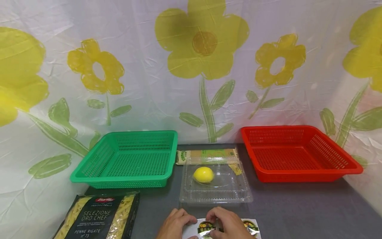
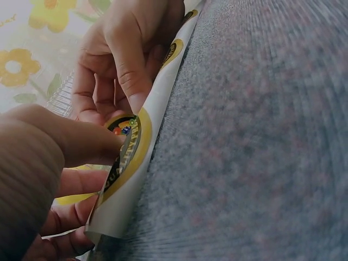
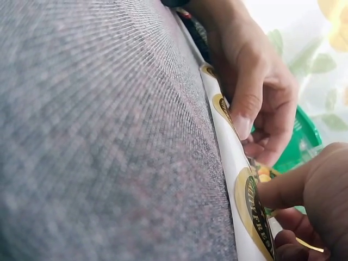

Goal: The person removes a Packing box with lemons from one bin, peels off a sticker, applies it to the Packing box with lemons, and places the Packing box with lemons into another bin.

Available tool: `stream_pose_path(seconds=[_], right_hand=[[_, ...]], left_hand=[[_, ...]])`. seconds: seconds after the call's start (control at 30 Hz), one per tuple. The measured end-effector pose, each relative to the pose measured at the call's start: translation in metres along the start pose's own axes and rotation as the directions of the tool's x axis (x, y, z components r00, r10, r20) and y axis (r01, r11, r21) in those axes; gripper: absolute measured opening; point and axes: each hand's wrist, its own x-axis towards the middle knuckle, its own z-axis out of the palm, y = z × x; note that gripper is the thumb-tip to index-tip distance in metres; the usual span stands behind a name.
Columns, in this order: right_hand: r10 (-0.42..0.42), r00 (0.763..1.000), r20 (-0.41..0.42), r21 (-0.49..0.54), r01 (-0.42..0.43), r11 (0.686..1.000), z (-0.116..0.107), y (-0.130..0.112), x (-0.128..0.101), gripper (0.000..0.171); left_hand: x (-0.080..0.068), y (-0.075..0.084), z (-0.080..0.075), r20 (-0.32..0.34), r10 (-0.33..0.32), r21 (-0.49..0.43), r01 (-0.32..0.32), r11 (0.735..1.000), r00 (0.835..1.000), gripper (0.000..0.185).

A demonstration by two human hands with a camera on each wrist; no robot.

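A white sticker sheet printed with round black-and-gold fruit labels lies between my two hands at the near table edge. My left hand grips its left part, the thumb on the face and fingers behind, as the left wrist view shows. My right hand pinches the sheet farther right, beside a label; its thumb presses on the printed face. In both wrist views the sheet stands bent up along its edge. Just beyond the hands, a yellow lemon shows at a clear plastic clamshell box.
A green basket stands back left and a red basket back right. Behind the box lies a long paper-wrapped packet. A black bag of penne is at the near left. A flowered curtain closes off the back.
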Motion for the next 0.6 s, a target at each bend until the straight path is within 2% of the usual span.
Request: stream_pose_path(seconds=[0.13, 0.33, 0.6], right_hand=[[-0.011, 1.000, -0.025, 0.069, 0.012, 0.998, 0.0006, -0.0022, -0.0015, 0.023], [-0.048, 0.998, -0.051, 0.088, 0.052, 0.995, 0.0000, -0.0043, -0.0040, 0.013], [-0.009, 1.000, -0.021, 0.155, 0.012, 0.988, -0.0048, -0.0091, -0.0032, 0.011]], left_hand=[[0.0003, 0.0002, -0.0001, 0.003, -0.005, 0.009, 0.005, 1.000, 1.000, 0.036], [0.0008, 0.0018, -0.0001, 0.010, -0.030, 0.020, 0.030, 0.999, 1.000, 0.035], [0.0003, 0.0023, -0.0001, 0.004, -0.014, 0.028, 0.014, 0.999, 1.000, 0.036]])
